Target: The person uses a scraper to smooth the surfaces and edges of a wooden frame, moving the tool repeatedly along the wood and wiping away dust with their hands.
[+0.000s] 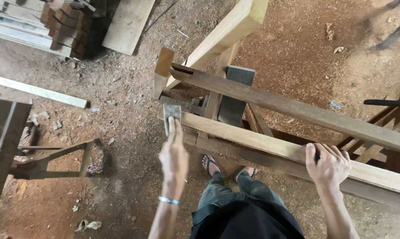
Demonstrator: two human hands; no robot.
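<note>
While the dirt floor [120,88], strewn with sawdust and wood chips, fills most of the view, a wooden frame of long beams stands across the right half, and the person works at its near-left end. Two long beams run side by side from the left end toward the right edge: a darker upper beam [297,108] and a paler lower beam [262,141]. A third pale beam [228,28] slants up to the top edge. At the top-left corner lies a stack of planks [36,26], with one loose board [128,22] beside it and one long pale strip [36,90] lower down. A low wooden trestle [54,157] sits by the left edge. The right hand [328,166] rests on the lower beam's near edge, fingers curled over it and closed on the wood. The left hand [173,155] has its fingers together and stretched forward, pressing a small grey flat block [171,113] against the left end of the lower beam. Two sandalled feet [228,168] show below the beams. One pale bracelet [169,200] circles the left wrist.
</note>
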